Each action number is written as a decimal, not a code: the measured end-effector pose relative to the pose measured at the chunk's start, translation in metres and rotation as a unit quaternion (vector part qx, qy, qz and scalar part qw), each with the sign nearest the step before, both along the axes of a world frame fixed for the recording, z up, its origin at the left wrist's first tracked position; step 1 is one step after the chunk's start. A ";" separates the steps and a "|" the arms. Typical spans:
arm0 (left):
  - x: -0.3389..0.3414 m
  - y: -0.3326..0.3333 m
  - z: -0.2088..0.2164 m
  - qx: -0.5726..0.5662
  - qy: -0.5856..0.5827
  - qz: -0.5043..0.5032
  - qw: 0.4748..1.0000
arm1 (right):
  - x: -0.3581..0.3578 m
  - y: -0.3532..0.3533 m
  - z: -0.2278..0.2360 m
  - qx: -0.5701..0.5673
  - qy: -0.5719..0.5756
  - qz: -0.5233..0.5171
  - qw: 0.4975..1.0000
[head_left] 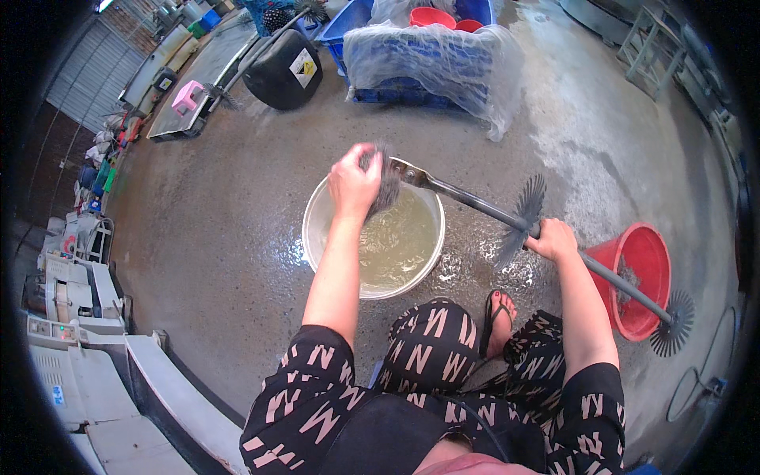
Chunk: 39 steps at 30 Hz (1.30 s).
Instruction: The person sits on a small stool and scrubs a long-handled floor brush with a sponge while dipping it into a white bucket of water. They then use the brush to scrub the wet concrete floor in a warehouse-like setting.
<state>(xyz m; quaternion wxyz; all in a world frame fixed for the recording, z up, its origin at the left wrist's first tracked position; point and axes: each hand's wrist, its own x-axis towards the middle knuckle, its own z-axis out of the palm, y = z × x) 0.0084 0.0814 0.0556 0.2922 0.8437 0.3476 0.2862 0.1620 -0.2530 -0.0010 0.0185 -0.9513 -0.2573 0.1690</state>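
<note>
A long dark metal rod [479,203] slants across in front of me, its upper left end over a white bucket [307,229] of cloudy yellowish water. My right hand [554,240] is closed round the rod, just beside a grey finned disc [526,215] fixed on it. Another such disc [672,323] sits at the rod's lower right end. With closed fingers my left hand [355,181] grips a dark grey, bristly-looking piece [385,188] at the other end, above the bucket's water. That piece is smeared by motion, so its exact shape is unclear.
A red bucket [659,269] with greyish matter inside stands at right, under the rod. Ahead are a black jerrycan [273,83] and a blue crate [419,83] draped with netting. A pink stool [187,96] is at far left; white machinery [103,396] lines the near left. The floor is wet.
</note>
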 end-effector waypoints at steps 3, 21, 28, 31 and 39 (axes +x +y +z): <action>-0.018 0.023 -0.057 -0.038 0.327 -0.091 0.940 | 0.002 -0.001 -0.001 0.012 0.014 0.002 1.000; 0.015 0.048 -0.065 0.009 0.034 -0.027 0.999 | 0.005 -0.003 -0.013 0.015 -0.020 0.021 0.999; 0.009 0.059 -0.095 0.083 -0.054 -0.075 0.992 | 0.008 -0.005 -0.016 0.012 -0.033 0.020 0.999; 0.009 0.081 -0.084 0.037 -0.042 0.042 0.998 | 0.009 -0.004 -0.020 0.014 -0.021 0.020 0.999; -0.028 0.075 -0.106 0.000 0.116 -0.045 0.992 | -0.013 -0.021 -0.039 0.007 -0.120 0.044 0.992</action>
